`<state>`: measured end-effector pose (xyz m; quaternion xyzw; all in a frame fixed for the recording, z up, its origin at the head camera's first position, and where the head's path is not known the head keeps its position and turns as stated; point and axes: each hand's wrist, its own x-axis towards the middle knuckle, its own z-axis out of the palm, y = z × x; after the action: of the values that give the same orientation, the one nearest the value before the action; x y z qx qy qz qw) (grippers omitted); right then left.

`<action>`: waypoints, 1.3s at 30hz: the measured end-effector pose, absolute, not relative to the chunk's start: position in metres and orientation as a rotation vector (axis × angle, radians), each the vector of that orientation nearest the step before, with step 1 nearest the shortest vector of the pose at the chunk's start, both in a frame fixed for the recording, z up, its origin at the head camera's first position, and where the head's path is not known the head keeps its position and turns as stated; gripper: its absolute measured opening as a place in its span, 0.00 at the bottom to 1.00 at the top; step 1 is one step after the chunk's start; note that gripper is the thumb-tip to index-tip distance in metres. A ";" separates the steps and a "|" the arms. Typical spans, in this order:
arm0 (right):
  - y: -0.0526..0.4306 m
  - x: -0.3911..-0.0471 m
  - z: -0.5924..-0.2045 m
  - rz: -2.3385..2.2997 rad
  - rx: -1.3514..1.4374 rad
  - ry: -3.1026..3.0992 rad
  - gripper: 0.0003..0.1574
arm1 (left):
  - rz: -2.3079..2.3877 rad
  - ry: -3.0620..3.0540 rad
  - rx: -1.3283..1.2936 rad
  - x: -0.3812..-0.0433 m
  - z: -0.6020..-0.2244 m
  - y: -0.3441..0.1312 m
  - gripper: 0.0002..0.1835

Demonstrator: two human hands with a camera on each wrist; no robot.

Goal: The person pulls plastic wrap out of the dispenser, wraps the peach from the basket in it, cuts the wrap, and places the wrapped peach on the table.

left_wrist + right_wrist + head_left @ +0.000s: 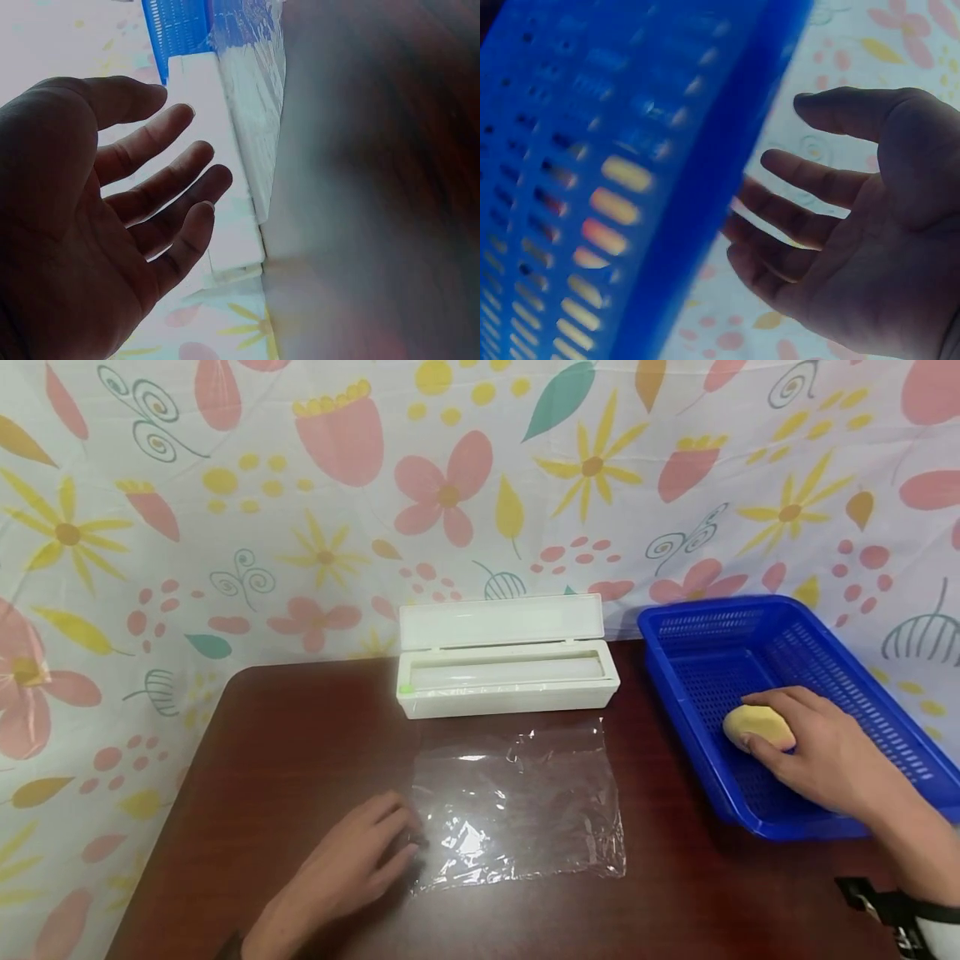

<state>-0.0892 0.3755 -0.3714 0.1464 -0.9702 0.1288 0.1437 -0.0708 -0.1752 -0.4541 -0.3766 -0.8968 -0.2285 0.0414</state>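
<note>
In the head view my right hand (pixel 832 752) is over the blue basket (pixel 678 706), thumb and fingers around a pale yellow, rounded fruit (pixel 757 727) with a pinkish end. The right wrist view shows that hand (pixel 840 217) with loosely bent fingers beside the basket's slotted wall (pixel 697 180); yellow and pink show through the slots. My left hand (pixel 352 860) holds nothing, its fingers loosely bent at the left edge of a clear plastic film sheet (pixel 517 802). Seen from the left wrist, its palm and spread fingers (pixel 161 142) are bare.
Behind the film stands a white cling film dispenser (pixel 510 702), lid (pixel 502 622) raised, with a roll (pixel 510 672) inside. All this is on a dark red-brown table (pixel 300 743). A flower-patterned cloth (pixel 450 560) hangs along the table's back edge.
</note>
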 end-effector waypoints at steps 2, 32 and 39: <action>0.383 -0.094 -0.375 0.344 0.382 -2.838 0.31 | -0.704 -2.731 -1.165 -0.071 -0.453 -0.174 0.06; 0.434 -0.127 -0.416 0.369 0.320 -3.212 0.49 | -0.805 -2.699 -1.213 -0.084 -0.447 -0.134 0.32; 0.440 -0.127 -0.422 0.446 0.293 -3.227 0.48 | -0.830 -2.738 -1.195 -0.087 -0.445 -0.127 0.42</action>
<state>-0.1267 0.4401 -0.4215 0.0895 -0.9845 0.1361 -0.0646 -0.0871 -0.1267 -0.4447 -0.3854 -0.8828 -0.2677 0.0204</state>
